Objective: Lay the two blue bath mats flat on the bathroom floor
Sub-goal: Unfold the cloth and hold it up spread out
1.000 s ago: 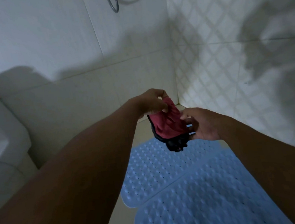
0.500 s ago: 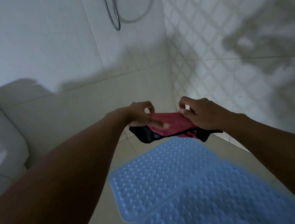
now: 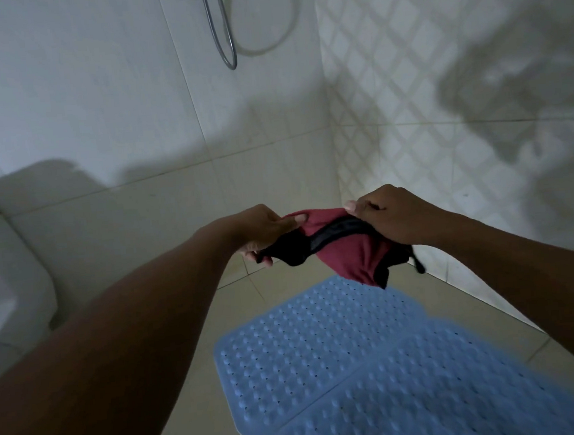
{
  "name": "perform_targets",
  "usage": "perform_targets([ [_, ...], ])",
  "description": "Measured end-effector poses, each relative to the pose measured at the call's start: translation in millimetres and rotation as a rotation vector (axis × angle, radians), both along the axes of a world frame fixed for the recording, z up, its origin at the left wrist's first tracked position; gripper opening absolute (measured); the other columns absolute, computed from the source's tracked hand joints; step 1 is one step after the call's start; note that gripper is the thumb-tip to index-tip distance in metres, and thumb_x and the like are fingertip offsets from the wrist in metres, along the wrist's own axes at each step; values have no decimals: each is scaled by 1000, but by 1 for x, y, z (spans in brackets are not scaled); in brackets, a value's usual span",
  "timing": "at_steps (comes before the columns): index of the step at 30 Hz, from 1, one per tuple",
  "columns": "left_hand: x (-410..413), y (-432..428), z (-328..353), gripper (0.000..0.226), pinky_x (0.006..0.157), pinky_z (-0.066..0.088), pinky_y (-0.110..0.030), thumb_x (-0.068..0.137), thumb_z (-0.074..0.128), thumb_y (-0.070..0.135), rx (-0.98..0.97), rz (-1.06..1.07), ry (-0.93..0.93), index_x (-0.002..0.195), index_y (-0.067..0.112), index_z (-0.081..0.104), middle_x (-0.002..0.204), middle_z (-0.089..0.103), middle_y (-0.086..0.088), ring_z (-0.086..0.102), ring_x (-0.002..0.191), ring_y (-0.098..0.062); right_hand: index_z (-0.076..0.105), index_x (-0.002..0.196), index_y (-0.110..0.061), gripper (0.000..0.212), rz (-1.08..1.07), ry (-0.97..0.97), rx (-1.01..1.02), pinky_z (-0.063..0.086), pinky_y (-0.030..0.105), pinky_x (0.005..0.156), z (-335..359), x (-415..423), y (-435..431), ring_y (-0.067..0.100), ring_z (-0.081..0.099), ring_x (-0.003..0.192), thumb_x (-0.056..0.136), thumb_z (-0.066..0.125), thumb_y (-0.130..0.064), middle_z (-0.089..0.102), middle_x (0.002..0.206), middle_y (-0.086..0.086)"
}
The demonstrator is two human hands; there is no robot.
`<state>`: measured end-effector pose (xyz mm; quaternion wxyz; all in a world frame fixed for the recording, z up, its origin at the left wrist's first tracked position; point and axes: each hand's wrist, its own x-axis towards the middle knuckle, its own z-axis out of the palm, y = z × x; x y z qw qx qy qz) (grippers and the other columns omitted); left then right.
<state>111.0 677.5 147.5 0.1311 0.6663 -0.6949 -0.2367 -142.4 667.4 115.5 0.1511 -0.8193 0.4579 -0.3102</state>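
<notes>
I see the left hand (image 3: 263,234) and the right hand (image 3: 392,217) held up side by side over the far end of the floor (image 3: 203,395), with a red and black cloth (image 3: 345,250) pulled between them. The left hand's fingers are curled round the cloth's left end, thumb lying on top. The right hand's fingers are bunched tight on its right end. Below them the 2 blue bath mats lie flat on the tiles. The far mat (image 3: 306,346) reaches toward the corner of the walls, and the near mat (image 3: 430,398) lies right against its near edge, running off at the near right. I cannot tell whether their edges overlap. A white toilet (image 3: 12,273) stands at the left, and a shower hose (image 3: 227,43) hangs on the far wall.
</notes>
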Motion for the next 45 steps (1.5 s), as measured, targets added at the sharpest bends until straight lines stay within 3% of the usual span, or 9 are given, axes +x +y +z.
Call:
perform_targets([
  [7, -11, 6, 9, 79, 66, 50, -29, 97, 27, 72, 34, 2, -97, 89, 7, 70, 49, 67, 5, 59, 39, -6, 44, 67, -16, 60, -26, -183, 200, 38, 33, 65, 4, 6, 1, 16, 47, 61, 90, 47, -72, 49, 65, -1],
  [11, -1, 0, 7, 79, 78, 63, -42, 93, 33, 75, 26, 53, -12, 105, 7, 71, 92, 77, -13, 74, 84, -24, 59, 94, -17, 34, 48, -136, 186, 41, 25, 62, 2, 2, 4, 13, 56, 68, 93, 63, -51, 63, 78, -2],
  [15, 2, -1, 4, 76, 86, 62, -46, 94, 35, 74, -26, 45, 29, 112, 10, 74, 106, 75, -12, 71, 100, -30, 46, 66, -13, 49, 20, -92, 63, 30, 23, 56, 2, 4, 2, 8, 36, 52, 98, 55, -49, 40, 59, -5],
  [19, 0, -3, 5, 71, 81, 62, -40, 97, 42, 67, -128, 38, 104, 105, 3, 74, 99, 74, -17, 71, 92, -30, 43, 63, -7, 56, 23, -159, 131, 34, 30, 62, 6, 8, 0, 15, 39, 55, 99, 55, -48, 38, 59, 4],
  [23, -3, -1, 5, 64, 53, 44, -25, 98, 49, 60, -246, 47, 147, 72, 6, 67, 55, 59, -3, 55, 49, -13, 62, 101, 7, 63, 22, -280, 266, 52, 42, 93, 8, 8, -2, 26, 68, 82, 93, 55, -55, 69, 88, 21],
  [26, -2, -1, 2, 71, 63, 47, -27, 92, 51, 70, -211, 32, 142, 79, 4, 74, 68, 66, -5, 60, 63, -17, 59, 97, 9, 58, -23, -343, 270, 47, 37, 80, 7, 11, -5, 20, 58, 77, 100, 50, -48, 60, 81, 19],
  [30, -3, 2, 0, 77, 88, 56, -38, 56, 71, 89, -43, -16, 151, 97, 25, 82, 99, 78, 2, 72, 93, -19, 59, 82, -13, 28, -59, -354, 322, 38, 32, 70, 6, 12, -8, 18, 53, 73, 96, 58, -38, 56, 78, 1],
  [39, 6, -39, -37, 24, 62, 43, -25, 105, 51, 33, -505, 26, 103, 91, 22, 66, 89, 68, -1, 60, 72, -16, 72, 99, -10, 16, -103, -208, 238, 57, 42, 85, -15, 23, -29, 27, 70, 94, 95, 62, -22, 73, 101, 12],
  [45, 21, -61, -64, 50, 67, 45, -31, 80, 69, 69, -310, -67, 62, 92, 21, 64, 89, 67, 4, 62, 81, -12, 75, 91, -13, 15, -94, -236, 169, 53, 34, 77, -29, 54, -66, 25, 69, 93, 93, 63, -22, 72, 93, 6],
])
